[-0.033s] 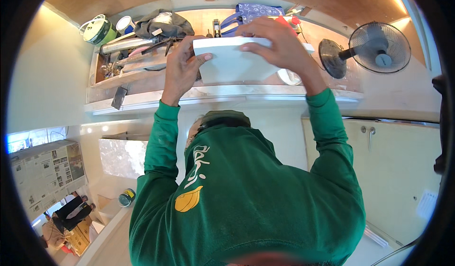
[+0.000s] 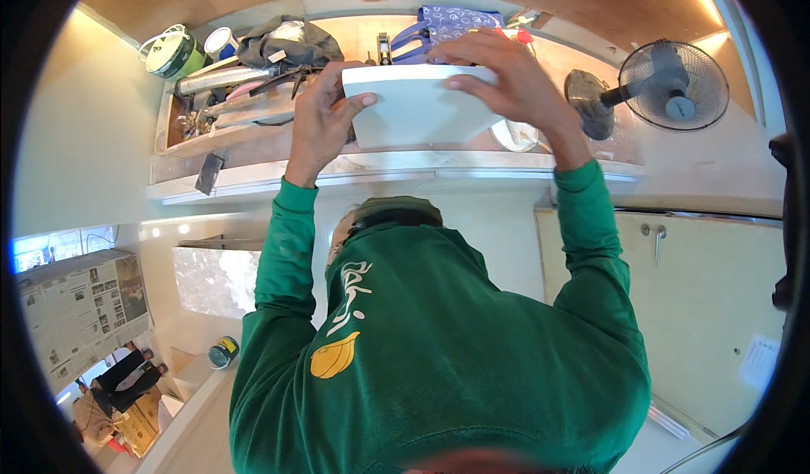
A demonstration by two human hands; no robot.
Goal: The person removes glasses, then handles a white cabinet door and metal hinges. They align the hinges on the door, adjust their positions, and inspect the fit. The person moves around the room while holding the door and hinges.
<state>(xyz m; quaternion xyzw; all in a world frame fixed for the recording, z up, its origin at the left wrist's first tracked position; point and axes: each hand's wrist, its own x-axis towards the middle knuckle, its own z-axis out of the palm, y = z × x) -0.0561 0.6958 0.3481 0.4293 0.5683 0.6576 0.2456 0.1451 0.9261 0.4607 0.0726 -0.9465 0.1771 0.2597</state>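
Note:
A white rectangular board (image 2: 422, 107) is held up on edge over the workbench (image 2: 354, 168). At its left end my left hand (image 2: 325, 115) is closed on it, thumb on the near face and fingers behind. My right hand (image 2: 515, 81) is at the board's upper right, its thumb and stretched fingers apart on either side of the thick top edge. No tool shows in the right hand, though part of its far side is hidden.
Left on the bench are a wooden tray (image 2: 181, 146) of tools, a dark cloth bag (image 2: 291, 42) and a green bucket (image 2: 175, 56). Behind the board lies a blue patterned bag (image 2: 460, 22). A round white container (image 2: 516, 136) and a desk fan (image 2: 675, 86) stand to the right.
My right hand has shifted a little to the right along the board's top edge. The left hand and the board have hardly moved.

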